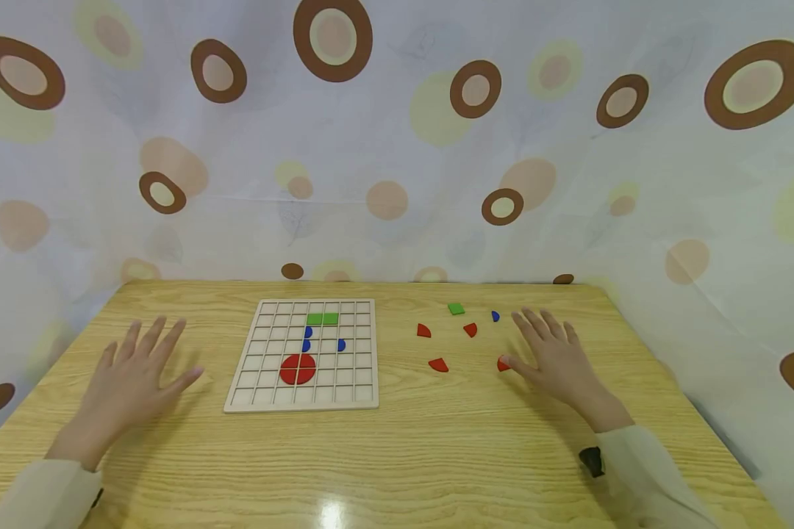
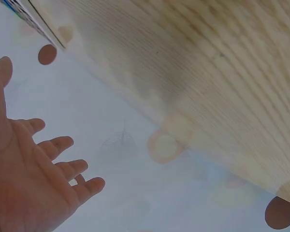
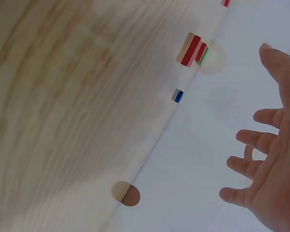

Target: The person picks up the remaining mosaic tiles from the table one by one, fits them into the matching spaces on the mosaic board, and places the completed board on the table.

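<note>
My left hand (image 1: 129, 386) is held with spread fingers left of a white grid board (image 1: 251, 397) and holds nothing; the left wrist view shows its bare palm. On the board lie a red disc (image 1: 290, 373) made of quarter pieces, two green squares (image 1: 322, 319) side by side, and three blue half-circles (image 1: 341, 345). My right hand (image 1: 559, 360), also spread and holding nothing, is over the table's right side. Its thumb partly covers a red quarter piece (image 1: 501, 364). A loose blue half-circle (image 1: 495, 317) lies just left of its fingertips.
Between the board and my right hand lie more red quarter pieces (image 1: 439, 365) and a loose green square (image 1: 456, 308). The wooden table (image 1: 397, 463) ends at a patterned cloth (image 1: 344, 235) at the back and sides.
</note>
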